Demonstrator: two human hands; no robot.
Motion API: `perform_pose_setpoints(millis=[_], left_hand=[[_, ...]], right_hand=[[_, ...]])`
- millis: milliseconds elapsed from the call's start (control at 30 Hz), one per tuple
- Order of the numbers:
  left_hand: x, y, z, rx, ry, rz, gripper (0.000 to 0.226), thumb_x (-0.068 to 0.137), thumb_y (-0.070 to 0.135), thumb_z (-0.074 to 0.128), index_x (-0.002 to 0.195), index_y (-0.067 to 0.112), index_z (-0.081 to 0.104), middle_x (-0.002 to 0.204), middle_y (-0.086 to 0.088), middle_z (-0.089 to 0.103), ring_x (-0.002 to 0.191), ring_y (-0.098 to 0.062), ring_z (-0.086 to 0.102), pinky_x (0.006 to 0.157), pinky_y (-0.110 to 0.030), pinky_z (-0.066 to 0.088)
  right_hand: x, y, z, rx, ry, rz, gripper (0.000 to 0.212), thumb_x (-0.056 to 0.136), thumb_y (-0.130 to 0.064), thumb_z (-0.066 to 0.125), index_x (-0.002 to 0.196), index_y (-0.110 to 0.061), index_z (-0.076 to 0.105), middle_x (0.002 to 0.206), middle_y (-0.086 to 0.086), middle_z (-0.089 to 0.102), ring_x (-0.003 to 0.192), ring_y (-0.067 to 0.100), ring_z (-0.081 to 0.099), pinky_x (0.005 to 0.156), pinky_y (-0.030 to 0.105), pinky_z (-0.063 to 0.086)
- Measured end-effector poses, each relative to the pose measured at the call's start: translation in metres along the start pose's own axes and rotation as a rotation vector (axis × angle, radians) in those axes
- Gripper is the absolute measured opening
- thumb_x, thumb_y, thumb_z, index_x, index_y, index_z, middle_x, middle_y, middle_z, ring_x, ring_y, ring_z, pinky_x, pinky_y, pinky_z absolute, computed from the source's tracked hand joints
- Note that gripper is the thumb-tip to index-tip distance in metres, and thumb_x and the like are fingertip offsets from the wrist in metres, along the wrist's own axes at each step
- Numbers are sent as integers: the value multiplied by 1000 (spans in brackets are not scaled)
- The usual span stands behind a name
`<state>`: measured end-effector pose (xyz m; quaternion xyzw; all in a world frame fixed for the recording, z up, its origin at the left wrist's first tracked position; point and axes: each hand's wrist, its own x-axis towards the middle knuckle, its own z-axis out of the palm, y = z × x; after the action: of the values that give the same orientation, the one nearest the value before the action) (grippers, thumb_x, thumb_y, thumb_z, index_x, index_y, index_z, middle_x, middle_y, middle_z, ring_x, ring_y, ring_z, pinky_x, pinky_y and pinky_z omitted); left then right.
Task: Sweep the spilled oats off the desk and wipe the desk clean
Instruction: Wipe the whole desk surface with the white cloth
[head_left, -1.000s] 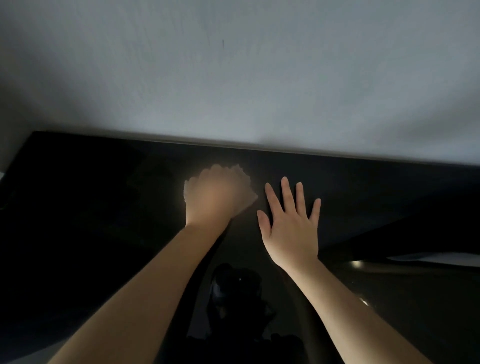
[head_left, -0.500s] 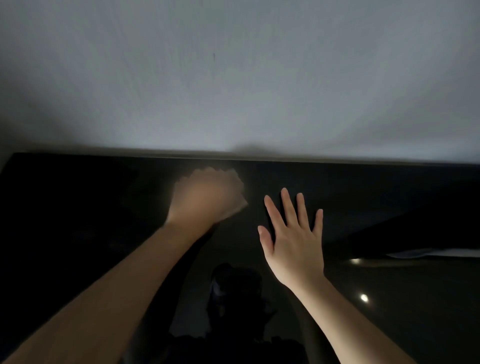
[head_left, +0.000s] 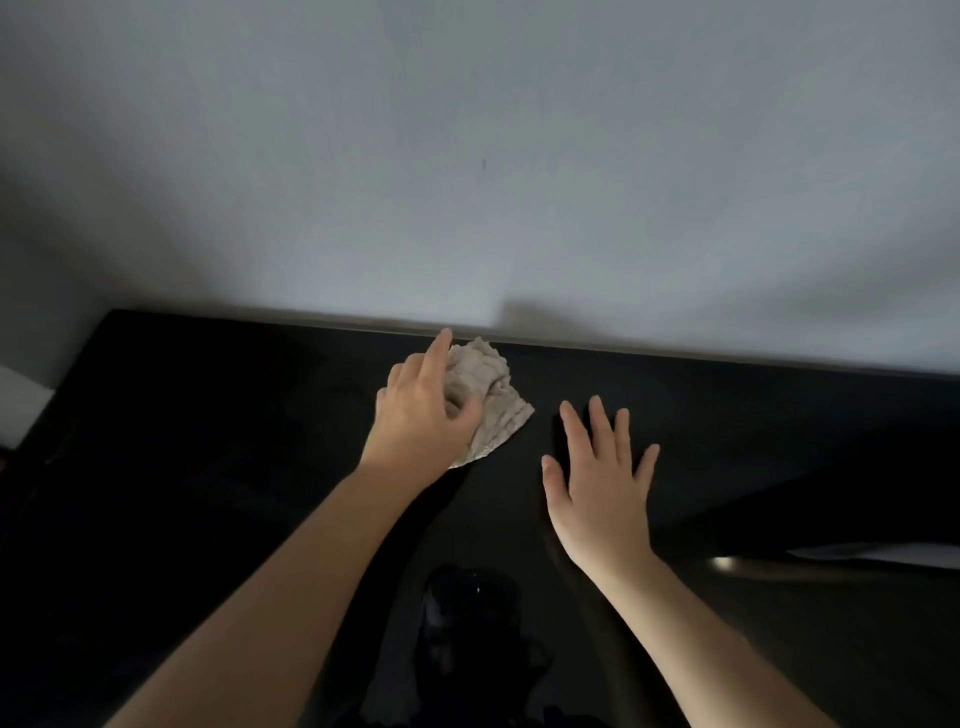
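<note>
Cloth (head_left: 491, 405) on desk (head_left: 208, 467) (near wall (head_left: 467, 156)).

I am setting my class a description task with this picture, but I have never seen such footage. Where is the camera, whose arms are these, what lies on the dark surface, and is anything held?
There is no machine here: these are a person's two bare arms. The one picture comes from a wide-angle camera worn on the person's head, looking forward and down, so the arms reach in from the bottom edge. The dark glossy surface is a desk against a pale wall. The left hand grips a crumpled pale cloth near the desk's far edge, as if wiping. The right hand is spread beside it, fingers straight, holding nothing; whether it touches the desk is hard to tell. No oats show in this dim light.
</note>
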<state>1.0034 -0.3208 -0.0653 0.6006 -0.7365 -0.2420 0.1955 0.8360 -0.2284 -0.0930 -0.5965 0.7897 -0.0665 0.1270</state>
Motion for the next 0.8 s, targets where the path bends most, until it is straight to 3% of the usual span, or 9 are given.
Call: perform_pose_setpoints(millis=[100,200,333,400,500,600,700,800], left_hand=[[-21,-41,-30,107,72,10,63,92,36,52,149,20,29,145,-3,42,136,-19,33,112,-43,23],[-31,-89,-51,339,65,-69,63,94,43,47,149,21,28,154,-4,30,144,-20,21,118,-46,14],[-29,-137,-69,488,-20,-109,66,94,53,34,152,25,19,161,-3,11,148,-20,4,120,-48,4],[-26,-153,-74,523,-53,-61,69,92,59,25,153,28,16,161,-2,7,148,-19,2,120,-49,3],[-24,-163,-75,507,-62,-23,70,91,61,17,153,29,16,161,-1,7,148,-19,1,119,-50,2],[-25,-166,-73,495,-40,-9,70,91,63,12,152,29,16,161,-2,9,148,-19,2,119,-50,1],[-24,-168,-72,489,-38,-2,73,87,63,10,151,29,20,160,-3,13,148,-21,6,119,-52,2],[-23,-170,-71,485,-35,7,72,87,62,12,150,29,23,160,-4,16,148,-21,8,118,-52,4]], right_hand=[[8,-51,-11,276,75,-81,56,100,-36,35,153,-27,17,163,7,9,150,25,1,122,46,9],[18,-103,0,366,47,-110,56,101,-40,35,153,-29,17,162,14,9,149,32,1,121,46,15],[31,-136,19,257,52,45,67,97,-56,36,154,-25,19,161,21,2,148,40,-5,119,48,-1],[35,-140,21,310,69,57,61,96,-52,41,150,-26,28,161,18,2,148,37,-6,119,46,-5],[42,-128,24,384,145,41,42,97,-25,48,139,-26,43,161,13,14,149,32,1,122,48,4],[57,-115,25,349,244,142,51,96,-13,46,145,-23,37,159,11,24,149,31,10,122,48,10],[75,-138,34,349,311,175,45,92,-17,50,137,-24,51,149,3,43,144,29,27,121,47,11],[80,-157,39,340,259,-75,34,91,-29,53,124,-27,61,136,-7,55,137,21,39,117,44,27]])
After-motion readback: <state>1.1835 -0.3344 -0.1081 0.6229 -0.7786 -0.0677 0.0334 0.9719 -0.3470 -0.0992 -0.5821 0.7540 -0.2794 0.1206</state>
